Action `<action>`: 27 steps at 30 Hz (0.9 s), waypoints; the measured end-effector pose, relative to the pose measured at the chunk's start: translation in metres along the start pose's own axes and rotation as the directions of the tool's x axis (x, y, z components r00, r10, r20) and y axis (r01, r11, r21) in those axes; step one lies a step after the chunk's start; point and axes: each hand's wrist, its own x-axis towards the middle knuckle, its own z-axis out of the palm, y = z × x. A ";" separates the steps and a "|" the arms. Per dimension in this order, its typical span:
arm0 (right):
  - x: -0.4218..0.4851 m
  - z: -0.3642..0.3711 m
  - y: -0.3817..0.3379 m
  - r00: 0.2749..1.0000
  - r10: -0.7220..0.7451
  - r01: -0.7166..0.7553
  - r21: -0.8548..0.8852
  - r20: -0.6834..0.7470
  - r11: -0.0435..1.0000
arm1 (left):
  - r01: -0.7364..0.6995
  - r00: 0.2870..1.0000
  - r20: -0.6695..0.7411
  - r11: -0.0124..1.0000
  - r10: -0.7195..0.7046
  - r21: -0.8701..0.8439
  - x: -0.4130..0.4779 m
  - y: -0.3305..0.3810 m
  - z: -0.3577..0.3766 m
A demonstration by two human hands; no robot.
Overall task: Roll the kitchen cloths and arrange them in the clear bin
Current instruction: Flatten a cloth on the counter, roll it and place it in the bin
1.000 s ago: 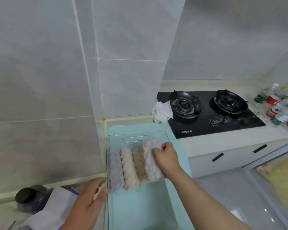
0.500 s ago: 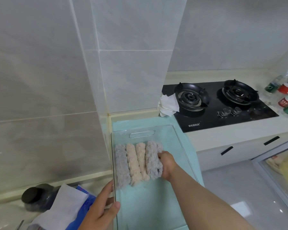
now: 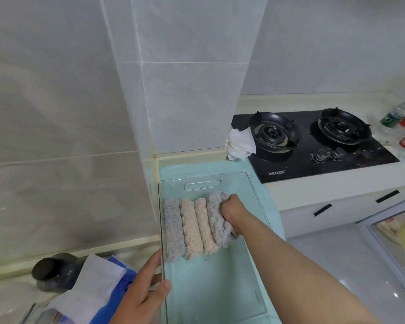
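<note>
Rolled cloths, 4, side by side in clear bin: grey roll, beige roll, second beige roll, end grey roll, this last clenched by right hand. Left hand clasps the bin's side wall, thumb inside. Under bin: teal mat on bench. Beyond right hand: white rag, black 2-burner hob.

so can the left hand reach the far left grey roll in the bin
Probably yes. The left hand holds the clear bin by its left wall, close to the leftmost grey roll; the bin is open-topped and the right hand is over on the rightmost grey roll.
</note>
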 end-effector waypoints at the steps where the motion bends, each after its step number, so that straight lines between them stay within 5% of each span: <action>1: 0.003 0.000 0.001 1.000 0.003 -0.003 -0.022 -0.005 1.000 | -0.007 1.000 -0.006 1.000 0.007 0.004 -0.001 0.003 0.001; 9: 0.003 0.010 0.016 0.961 -0.210 0.120 -0.412 -0.181 0.903 | -0.045 0.998 -0.032 0.997 0.047 0.059 -0.004 0.015 -0.001; 16: -0.040 0.008 0.032 0.985 -0.170 0.161 -0.212 -0.025 0.964 | -0.081 0.997 -0.013 0.996 0.081 -0.045 -0.008 0.022 -0.004; 23: -0.046 0.002 0.048 0.974 -0.208 0.225 -0.340 0.085 0.913 | -0.019 0.994 0.103 0.988 0.035 -0.155 -0.004 0.025 -0.008; 27: -0.042 -0.006 0.044 0.943 -0.328 0.298 -0.559 0.050 0.773 | -0.018 0.999 0.038 0.978 0.027 -0.207 -0.004 0.018 -0.008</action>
